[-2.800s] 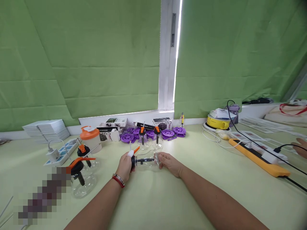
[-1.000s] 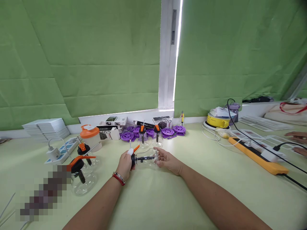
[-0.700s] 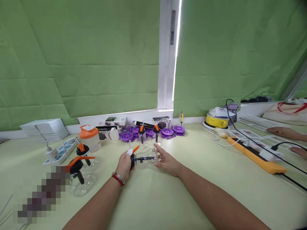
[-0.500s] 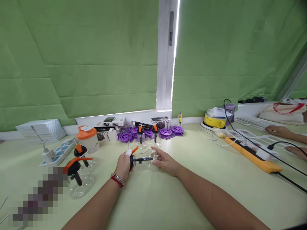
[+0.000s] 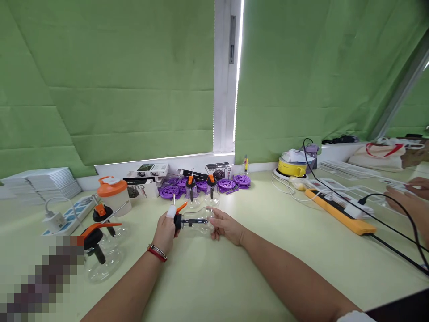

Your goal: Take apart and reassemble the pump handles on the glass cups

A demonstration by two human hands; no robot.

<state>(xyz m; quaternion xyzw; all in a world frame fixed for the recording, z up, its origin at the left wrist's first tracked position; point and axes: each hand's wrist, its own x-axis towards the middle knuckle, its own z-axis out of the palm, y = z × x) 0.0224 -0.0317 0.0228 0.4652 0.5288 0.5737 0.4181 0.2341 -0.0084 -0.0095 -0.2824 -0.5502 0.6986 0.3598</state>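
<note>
A clear glass bottle [image 5: 197,214] lies on its side between my hands, just above or touching the table; I cannot tell which. It has a black top, an orange lever, a thin metal spout and a dark tube inside. My left hand [image 5: 165,230] is closed round the black top, the thumb by the lever. At the other end, my right hand [image 5: 226,226] grips the rounded glass base with bent fingers. Similar bottles stand upright nearby: a front-left bottle [image 5: 102,266], another bottle [image 5: 115,230] behind it, and two small bottles [image 5: 191,190] beyond my hands.
Purple spoked plastic parts [image 5: 170,192] and printed boxes [image 5: 147,188] line the wall. An orange-lidded jug [image 5: 115,197] and a white power strip [image 5: 75,214] are left. Rightward lie an orange power strip [image 5: 335,212], cables, a yellow container [image 5: 291,168] and another person's hand [image 5: 398,199].
The whole view has shifted slightly, so things sit further left. My right hand's fingers have moved round the bottle's base. The other person's hands at right have changed position.
</note>
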